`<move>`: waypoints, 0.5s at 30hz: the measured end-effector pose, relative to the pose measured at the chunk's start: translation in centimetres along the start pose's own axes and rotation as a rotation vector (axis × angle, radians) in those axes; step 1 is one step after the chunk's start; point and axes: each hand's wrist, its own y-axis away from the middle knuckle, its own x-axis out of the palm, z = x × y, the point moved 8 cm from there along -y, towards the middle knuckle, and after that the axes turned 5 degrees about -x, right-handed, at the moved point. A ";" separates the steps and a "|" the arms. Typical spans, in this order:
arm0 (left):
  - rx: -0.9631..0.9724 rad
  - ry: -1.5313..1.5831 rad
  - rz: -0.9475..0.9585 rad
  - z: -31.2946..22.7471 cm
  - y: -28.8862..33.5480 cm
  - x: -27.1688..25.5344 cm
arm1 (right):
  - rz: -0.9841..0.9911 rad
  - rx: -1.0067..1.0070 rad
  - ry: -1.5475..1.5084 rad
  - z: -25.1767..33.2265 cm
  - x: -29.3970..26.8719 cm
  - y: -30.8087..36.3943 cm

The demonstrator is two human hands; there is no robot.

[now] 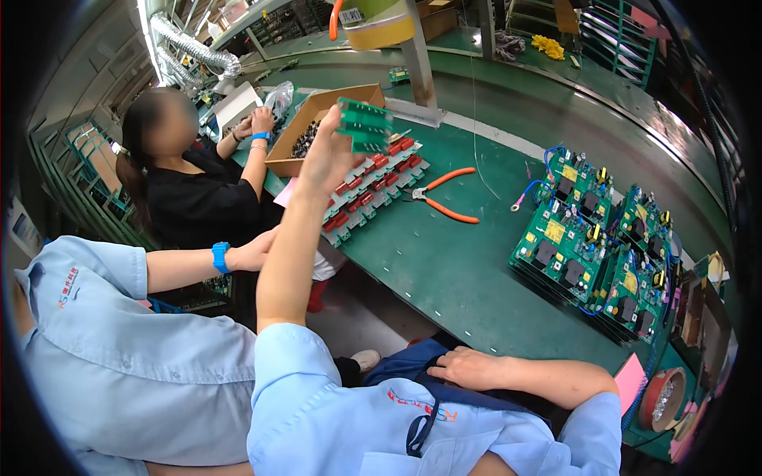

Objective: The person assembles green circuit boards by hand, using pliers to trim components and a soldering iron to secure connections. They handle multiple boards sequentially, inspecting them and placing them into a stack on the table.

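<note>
**Left hand lifts green board over bench, right hand rests in lap**

Left hand (327, 155) raised, arm stretched out over the green bench (444, 262), fingers closed in a pinch on the edge of a small green circuit board (365, 125). Board held up in the air, tilted, above the near end of a tray of red-and-green parts (373, 186) lying on the bench. Right hand (468, 369) low, lying loosely curled against the dark apron at the lap, holding nothing that shows.

Orange-handled pliers (444, 198) lie on the bench just right of the tray, handles apart. Open brown cardboard box (317, 119) behind the tray, dark small parts inside. Stacks of green populated boards (595, 238) with yellow square labels and black parts sit at the right, blue wires on the far ones. Pink paper slip (631, 381) at the bench's near right edge, a red tape roll (663, 397) beside it. Yellowish cylinder with a small white label (381, 20) hangs at top centre.

A co-worker in light blue, blue wristband (220, 257), sits just left; another person in black (198, 198) works further along.
</note>
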 end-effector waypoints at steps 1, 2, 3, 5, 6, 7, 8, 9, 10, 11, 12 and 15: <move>-0.027 0.213 0.096 0.8 0.3 1.0 | -0.002 0.002 0.004 -0.1 0.1 0.0; -0.017 0.358 0.135 1.0 0.6 1.7 | -0.003 0.005 0.008 -0.2 0.2 0.1; -0.004 0.497 0.165 1.1 1.2 2.4 | -0.002 0.000 0.009 -0.1 0.3 0.0; 0.019 0.712 0.151 1.8 1.4 2.8 | 0.002 -0.001 0.013 -0.2 0.2 0.0; -0.003 0.847 0.270 1.9 1.5 3.4 | -0.003 -0.004 0.010 -0.1 0.2 0.0; 0.010 0.884 0.320 1.9 1.6 3.7 | -0.007 -0.007 0.007 -0.1 0.2 0.0; 0.023 0.920 0.370 1.7 1.7 4.1 | -0.012 -0.011 0.004 -0.1 0.1 0.0; 0.016 0.952 0.372 1.9 1.6 4.0 | -0.007 -0.006 0.002 -0.1 0.1 0.0; 0.017 0.959 0.365 2.0 1.6 3.9 | -0.002 -0.001 -0.001 -0.1 0.1 0.0; 0.018 0.966 0.358 2.1 1.6 3.9 | 0.003 0.004 -0.003 -0.1 0.0 0.0; 0.017 0.975 0.350 2.2 1.7 3.9 | 0.000 0.003 -0.004 0.0 0.0 0.0; 0.008 0.984 0.381 2.2 1.9 4.0 | -0.004 0.000 -0.005 0.0 0.0 0.0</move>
